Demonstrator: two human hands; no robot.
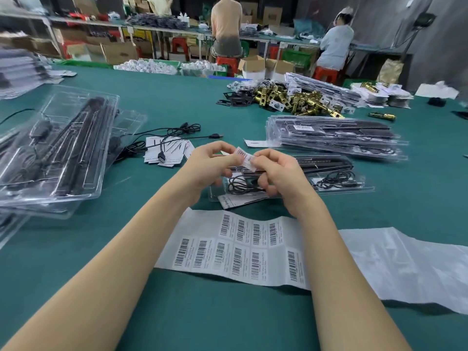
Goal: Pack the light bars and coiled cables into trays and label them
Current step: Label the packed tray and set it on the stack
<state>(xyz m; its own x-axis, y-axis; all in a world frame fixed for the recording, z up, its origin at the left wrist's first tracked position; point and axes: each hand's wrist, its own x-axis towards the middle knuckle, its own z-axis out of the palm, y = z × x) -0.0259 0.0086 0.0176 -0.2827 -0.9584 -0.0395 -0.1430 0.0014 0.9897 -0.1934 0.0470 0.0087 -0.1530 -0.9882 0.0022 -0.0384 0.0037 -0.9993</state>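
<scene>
- My left hand and right hand are raised together in front of me, both pinching one small barcode label by its ends; I judge I hold it taut like this so the sticky side stays flat and does not curl onto itself before it goes down.
- Just under my hands lies the packed clear tray, holding a dark light bar and a coiled cable. It sits right there so the label has only a short drop onto its lid.
- Nearer to me than my hands, between my forearms, lies the label sheet, with some spaces already bare, kept close for quick peeling.
- Beyond my right hand stands a stack of filled trays; whether they are already labelled I cannot tell.
- To the left of my left hand lie loose USB cables over small paper cards, and farther left more clear trays with bars, probably waiting to be closed and labelled.
</scene>
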